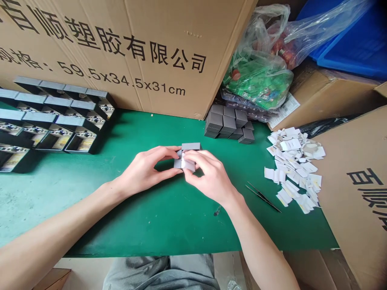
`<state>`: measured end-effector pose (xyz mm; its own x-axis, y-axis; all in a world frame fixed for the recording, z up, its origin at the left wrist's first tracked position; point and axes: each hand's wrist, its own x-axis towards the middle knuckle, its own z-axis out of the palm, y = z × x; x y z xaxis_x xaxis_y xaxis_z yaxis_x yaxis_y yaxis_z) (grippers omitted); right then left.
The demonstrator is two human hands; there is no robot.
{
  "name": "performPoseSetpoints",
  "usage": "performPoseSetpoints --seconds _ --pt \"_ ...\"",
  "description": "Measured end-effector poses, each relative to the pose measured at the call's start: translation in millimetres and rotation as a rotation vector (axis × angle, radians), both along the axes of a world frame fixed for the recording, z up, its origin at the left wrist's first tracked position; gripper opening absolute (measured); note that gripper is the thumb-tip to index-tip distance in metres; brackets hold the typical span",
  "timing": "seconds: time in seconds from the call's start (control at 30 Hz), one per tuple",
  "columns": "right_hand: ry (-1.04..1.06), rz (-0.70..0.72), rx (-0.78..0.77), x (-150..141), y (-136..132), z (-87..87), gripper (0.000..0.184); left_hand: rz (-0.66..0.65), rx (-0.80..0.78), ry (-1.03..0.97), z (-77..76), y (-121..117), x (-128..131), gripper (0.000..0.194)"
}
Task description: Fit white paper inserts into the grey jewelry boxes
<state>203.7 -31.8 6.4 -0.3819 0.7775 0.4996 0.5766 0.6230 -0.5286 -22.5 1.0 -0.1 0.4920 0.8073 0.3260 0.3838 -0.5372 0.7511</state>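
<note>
A small grey box [177,162] is between my hands at the middle of the green table. My left hand [146,167] grips it from the left, thumb at the near edge and fingers at the far side. From the right, my right hand [213,175] is closed over it, with fingertips on a pale piece [188,164] at its top; whether that piece is a card or part of the box I cannot tell. Another grey box [191,146] shows just behind the fingers, touching or very close. The fingers hide much of the held box.
Stacked grey boxes [223,121] stand behind to the right. White folded paper pieces [293,157] lie heaped at right, with tweezers [263,197] beside them. Black open trays [80,133] line the left. Cardboard cartons [151,24] wall the back and right, near bagged green parts [256,80].
</note>
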Motion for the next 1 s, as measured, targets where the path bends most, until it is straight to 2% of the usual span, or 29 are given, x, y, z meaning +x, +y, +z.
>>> performPoseSetpoints --seconds 0.1,0.23,0.37,0.53,0.67,0.73,0.9,1.0 --pt "0.060 0.003 -0.032 0.1 -0.3 -3.0 0.025 0.007 -0.074 -0.022 -0.1 1.1 -0.2 0.035" --pt "0.134 0.002 -0.086 -4.1 -1.9 -11.4 0.021 0.021 -0.085 -0.025 -0.7 2.8 -2.8 0.037" --pt "0.211 -0.080 -0.138 -12.0 -3.8 -18.7 0.013 0.022 -0.134 -0.067 -2.2 4.5 -5.6 0.038" --pt "0.282 -0.184 -0.040 -19.4 -5.3 -20.1 0.011 0.030 -0.279 -0.256 -2.6 6.0 -3.8 0.042" --pt "0.299 -0.227 0.045 -19.7 -5.5 -14.5 0.012 0.091 -0.272 -0.264 3.8 6.3 0.9 0.049" --pt "0.305 -0.222 0.082 -19.4 -5.4 -10.8 0.016 0.104 -0.295 -0.289 6.1 6.6 2.4 0.050" --pt "0.312 -0.131 0.177 -19.2 -4.5 -6.0 0.019 0.130 -0.503 -0.444 1.9 6.9 2.7 0.044" --pt "0.263 -0.146 0.150 -17.9 -3.9 -6.9 0.023 0.115 -0.617 -0.540 -0.5 6.9 3.0 0.038"
